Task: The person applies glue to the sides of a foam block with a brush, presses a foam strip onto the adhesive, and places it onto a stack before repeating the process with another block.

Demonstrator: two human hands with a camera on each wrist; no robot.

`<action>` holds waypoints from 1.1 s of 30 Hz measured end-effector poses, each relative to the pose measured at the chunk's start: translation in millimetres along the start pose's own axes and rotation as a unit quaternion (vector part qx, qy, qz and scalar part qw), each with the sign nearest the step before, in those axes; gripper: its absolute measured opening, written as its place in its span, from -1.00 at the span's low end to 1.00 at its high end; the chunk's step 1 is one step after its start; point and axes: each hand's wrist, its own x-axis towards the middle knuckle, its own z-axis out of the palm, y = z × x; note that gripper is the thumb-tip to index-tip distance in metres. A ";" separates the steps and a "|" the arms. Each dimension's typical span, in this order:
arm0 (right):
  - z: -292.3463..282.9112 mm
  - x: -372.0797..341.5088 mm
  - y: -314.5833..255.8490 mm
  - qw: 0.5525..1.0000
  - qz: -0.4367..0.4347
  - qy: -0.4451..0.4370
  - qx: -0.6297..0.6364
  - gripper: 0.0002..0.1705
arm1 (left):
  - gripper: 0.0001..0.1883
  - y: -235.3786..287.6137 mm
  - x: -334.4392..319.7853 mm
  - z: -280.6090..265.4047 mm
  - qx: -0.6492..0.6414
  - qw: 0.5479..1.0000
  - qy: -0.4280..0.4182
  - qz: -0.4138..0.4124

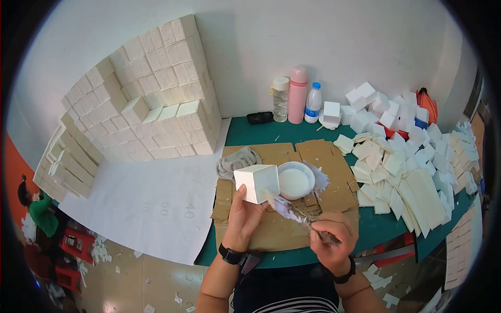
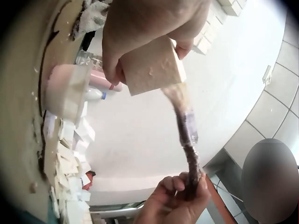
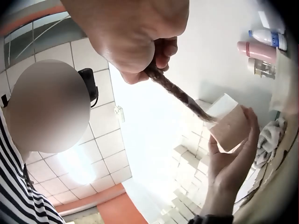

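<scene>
My left hand grips a white block above the cardboard, fingers at its underside and thumb along one side. A paintbrush with a crusted dark handle is pinched in my right hand. Its bristles meet the block's edge in the left wrist view. From the right wrist side, the brush tip lies against a face of the block. Just behind the block stands a round white bowl of white stuff, its outside smeared on the right.
Cardboard covers part of the green table, with a grey cloth on it. Stacked white blocks form a stepped wall at left. A pink flask and bottles stand behind. Loose white pieces pile up at right.
</scene>
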 end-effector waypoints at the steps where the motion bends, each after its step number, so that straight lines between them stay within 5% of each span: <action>1: 0.4 2.0 -1.9 1.000 0.013 0.006 0.022 -0.76 | -0.34 -0.3 0.0 -0.6 0.009 1.000 0.006 0.003; 11: -3.4 13.0 25.6 0.979 0.140 0.128 0.078 -0.84 | -0.25 3.6 -3.1 12.2 -0.014 0.999 -0.017 -0.031; 15: -6.1 15.4 31.6 0.985 0.140 0.066 0.079 -0.78 | -0.25 2.4 -4.3 13.9 0.000 0.999 -0.019 -0.042; 19: -5.4 24.8 31.5 0.958 0.242 0.104 0.112 -0.86 | -0.25 2.9 -3.6 11.0 -0.003 0.999 -0.026 -0.038; 24: -12.2 15.0 31.6 0.956 0.218 0.130 0.147 -0.85 | -0.27 0.9 -1.5 7.5 -0.018 0.999 -0.015 -0.036; 27: -11.1 7.1 34.9 0.965 0.247 0.057 0.073 -0.86 | -0.28 -0.2 -2.0 5.4 -0.017 0.999 -0.010 -0.038; 33: -18.4 11.3 70.7 0.947 0.287 0.125 0.071 -0.82 | -0.30 3.1 1.1 2.4 -0.016 1.000 0.001 0.005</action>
